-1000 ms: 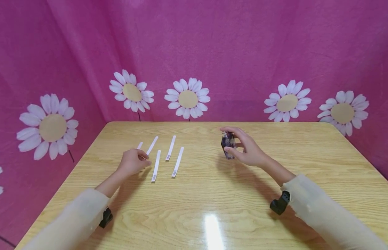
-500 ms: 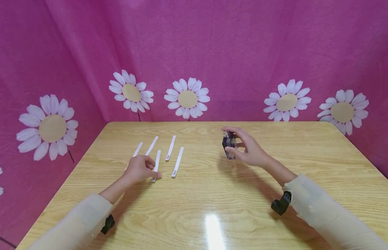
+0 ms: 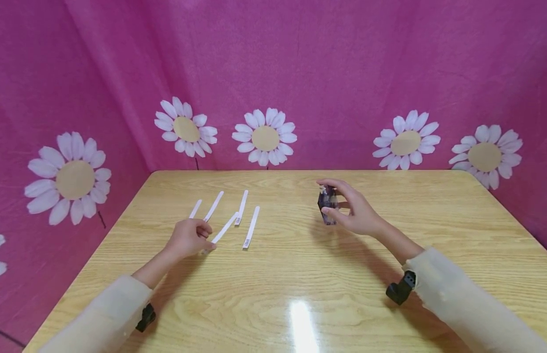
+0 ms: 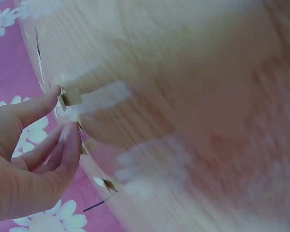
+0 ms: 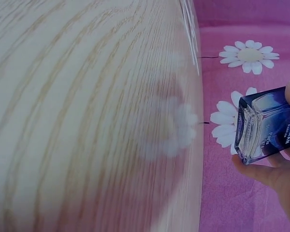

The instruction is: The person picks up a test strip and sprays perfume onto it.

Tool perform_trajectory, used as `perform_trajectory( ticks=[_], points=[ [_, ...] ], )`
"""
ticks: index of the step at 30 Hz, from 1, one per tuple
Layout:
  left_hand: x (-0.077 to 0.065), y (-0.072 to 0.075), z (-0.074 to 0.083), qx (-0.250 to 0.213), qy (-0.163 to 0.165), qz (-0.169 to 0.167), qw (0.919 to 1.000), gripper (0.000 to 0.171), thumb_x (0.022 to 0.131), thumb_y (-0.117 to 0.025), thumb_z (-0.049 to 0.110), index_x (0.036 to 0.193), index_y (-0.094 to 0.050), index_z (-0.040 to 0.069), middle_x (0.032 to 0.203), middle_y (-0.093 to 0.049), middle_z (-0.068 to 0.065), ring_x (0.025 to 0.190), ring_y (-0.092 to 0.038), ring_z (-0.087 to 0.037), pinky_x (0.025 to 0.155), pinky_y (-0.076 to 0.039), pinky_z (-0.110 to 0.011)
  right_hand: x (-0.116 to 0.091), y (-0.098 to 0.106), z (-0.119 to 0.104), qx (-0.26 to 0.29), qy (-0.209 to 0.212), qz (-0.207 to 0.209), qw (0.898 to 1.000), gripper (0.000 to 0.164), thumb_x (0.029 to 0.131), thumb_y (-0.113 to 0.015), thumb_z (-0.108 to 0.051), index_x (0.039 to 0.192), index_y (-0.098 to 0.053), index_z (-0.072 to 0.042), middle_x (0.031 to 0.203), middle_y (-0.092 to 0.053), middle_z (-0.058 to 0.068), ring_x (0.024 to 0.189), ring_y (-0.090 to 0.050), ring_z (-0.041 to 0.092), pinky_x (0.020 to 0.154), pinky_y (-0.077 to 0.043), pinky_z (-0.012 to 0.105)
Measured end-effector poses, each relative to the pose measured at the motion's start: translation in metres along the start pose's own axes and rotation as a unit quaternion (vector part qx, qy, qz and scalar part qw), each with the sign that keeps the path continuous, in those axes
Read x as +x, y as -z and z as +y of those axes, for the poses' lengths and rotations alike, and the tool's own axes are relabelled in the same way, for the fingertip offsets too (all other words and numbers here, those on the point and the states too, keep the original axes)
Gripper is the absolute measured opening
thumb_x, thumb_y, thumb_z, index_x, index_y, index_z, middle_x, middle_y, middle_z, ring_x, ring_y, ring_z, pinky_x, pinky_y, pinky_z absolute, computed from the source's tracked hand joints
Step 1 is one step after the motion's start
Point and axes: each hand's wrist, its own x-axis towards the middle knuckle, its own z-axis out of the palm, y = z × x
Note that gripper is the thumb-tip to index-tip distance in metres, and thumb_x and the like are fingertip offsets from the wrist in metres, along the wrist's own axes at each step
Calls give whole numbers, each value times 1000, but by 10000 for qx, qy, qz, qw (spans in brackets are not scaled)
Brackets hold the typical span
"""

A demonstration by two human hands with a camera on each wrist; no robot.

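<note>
My left hand (image 3: 189,239) pinches the near end of a white perfume test strip (image 3: 225,228) between thumb and fingers. That strip slants up to the right, and its far tip overlaps another test strip (image 3: 241,206) in the head view. Blur in the left wrist view partly obscures the pinched end by the fingertips (image 4: 73,130). On the right, my right hand (image 3: 359,214) holds a dark blue glass perfume bottle (image 3: 325,202) upright, forefinger over its top and thumb at its side. Lettering reading "SEXY MAN" shows on the bottle (image 5: 268,123) in the right wrist view.
Two more test strips (image 3: 213,205) lie behind the left hand, one partly covered by it. Another test strip (image 3: 251,228) lies just right of the pinched one. The wooden table (image 3: 264,294) ends at a pink flowered curtain (image 3: 335,93).
My left hand moved right and towards me to a test strip, then drew back left with its near end pinched, turning the strip aslant. The right hand and bottle shifted very slightly right.
</note>
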Motion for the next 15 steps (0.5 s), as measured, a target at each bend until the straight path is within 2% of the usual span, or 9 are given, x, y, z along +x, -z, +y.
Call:
perform_trajectory(
  ticks=[4, 10, 15],
  points=[
    [2, 2, -5, -49, -202, -109, 9997, 28, 65, -83, 0, 87, -68, -8, 79, -68, -17, 71, -62, -15, 62, -49, -19, -4, 3, 0, 36, -7, -1, 10000, 58, 88, -64, 0, 141, -43, -10, 141, -47, 17, 113, -56, 29, 80, -59, 42],
    [4, 6, -6, -128, -65, -344, 9993, 27, 69, -81, -1, 91, -68, -9, 82, -68, -18, 74, -62, -17, 61, -49, -18, -8, 5, -1, 60, -36, 7, 10000, 57, 88, -64, 1, 141, -43, -9, 142, -47, 16, 112, -58, 32, 77, -59, 38],
    [6, 5, -5, -189, 47, -406, 9990, 24, 70, -80, -1, 90, -68, -8, 78, -68, -14, 69, -60, -11, 57, -49, -19, -11, 6, 1, 76, -53, 2, 10000, 58, 88, -64, 1, 141, -43, -9, 141, -47, 15, 111, -58, 30, 76, -59, 35]
  ],
)
